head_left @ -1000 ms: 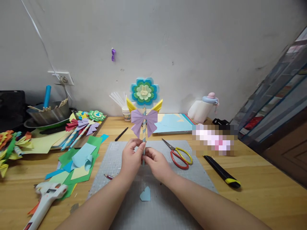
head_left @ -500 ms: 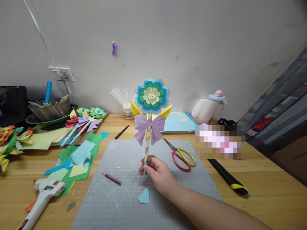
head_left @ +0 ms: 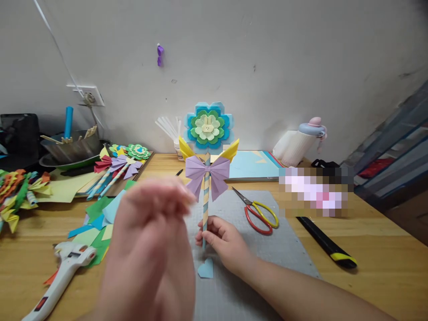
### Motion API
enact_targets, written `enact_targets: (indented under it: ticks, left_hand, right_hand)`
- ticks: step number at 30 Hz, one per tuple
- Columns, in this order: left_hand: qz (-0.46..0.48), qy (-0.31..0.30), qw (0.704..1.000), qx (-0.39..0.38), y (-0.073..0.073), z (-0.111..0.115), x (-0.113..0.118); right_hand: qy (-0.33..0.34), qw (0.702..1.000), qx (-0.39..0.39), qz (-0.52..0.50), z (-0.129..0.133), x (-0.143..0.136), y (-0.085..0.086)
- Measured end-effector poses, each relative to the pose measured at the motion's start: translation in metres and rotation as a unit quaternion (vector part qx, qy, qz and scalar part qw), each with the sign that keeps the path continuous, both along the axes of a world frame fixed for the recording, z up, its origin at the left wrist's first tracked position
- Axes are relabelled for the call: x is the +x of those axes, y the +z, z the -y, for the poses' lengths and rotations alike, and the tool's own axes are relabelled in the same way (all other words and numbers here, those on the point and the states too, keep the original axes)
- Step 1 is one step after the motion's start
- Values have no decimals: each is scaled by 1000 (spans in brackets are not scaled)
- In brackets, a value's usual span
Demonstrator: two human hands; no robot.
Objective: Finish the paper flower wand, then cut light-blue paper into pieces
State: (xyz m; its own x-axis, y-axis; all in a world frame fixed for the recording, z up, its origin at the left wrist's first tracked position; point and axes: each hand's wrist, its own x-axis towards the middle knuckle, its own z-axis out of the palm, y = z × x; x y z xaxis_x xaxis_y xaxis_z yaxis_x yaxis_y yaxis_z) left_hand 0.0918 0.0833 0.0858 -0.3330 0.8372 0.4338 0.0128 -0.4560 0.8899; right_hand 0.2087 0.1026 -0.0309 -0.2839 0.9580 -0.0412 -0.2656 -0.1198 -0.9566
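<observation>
My right hand [head_left: 227, 243] is closed around the lower end of a striped paper wand [head_left: 206, 196], which stands upright. The wand bears a layered blue and green paper flower [head_left: 209, 127] with a small rabbit face at its centre. Below the flower are yellow paper wings [head_left: 230, 150] and a purple paper bow [head_left: 207, 171]. My left hand [head_left: 150, 245] is raised close to the camera, left of the wand, blurred, palm showing and fingers loosely bent. Nothing shows in it, and it appears apart from the wand. A light blue paper heart [head_left: 206, 269] lies below my right hand.
Red and yellow handled scissors [head_left: 261, 216] lie on the grey cutting mat [head_left: 284, 258]. At left are a white glue gun [head_left: 63, 276], paper scraps [head_left: 96, 223] and finished paper wands [head_left: 117, 169]. A black and yellow tool [head_left: 327, 245] and a bottle [head_left: 302, 142] stand at right.
My left hand has come into view at lower left, covering part of the mat and the pencil there. My right hand still holds the wand; the view has shifted slightly.
</observation>
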Motion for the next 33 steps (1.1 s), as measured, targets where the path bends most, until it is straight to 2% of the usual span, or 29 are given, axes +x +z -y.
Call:
enact_targets:
  ticks: [2, 3, 4, 6, 8, 9, 17, 33]
  left_hand:
    - [12, 8, 1000, 19, 3, -30, 1]
    - [10, -9, 1000, 4, 2, -44, 0]
    - [4, -45, 999, -29, -1, -58, -1]
    - [-7, -160, 980, -115, -8, -79, -5]
    - [-1, -248, 957, -153, -15, -89, -8]
    - [4, -268, 950, -160, -17, -90, -9]
    - [46, -248, 945, -210, -20, -89, -9]
    - [60, -228, 953, -190, -22, -89, -9]
  right_hand:
    - [-2, 1000, -4, -3, 1, 0, 2]
    - [-2, 1000, -6, -4, 1, 0, 2]
    - [0, 1000, -6, -5, 1, -1, 3]
    - [6, 1000, -3, 0, 2, -1, 3]
    - [14, 1000, 4, 12, 2, -1, 3]
    - [18, 1000, 7, 18, 2, -1, 3]
    - [36, 999, 12, 20, 2, 0, 2]
    - [43, 999, 18, 25, 2, 0, -2]
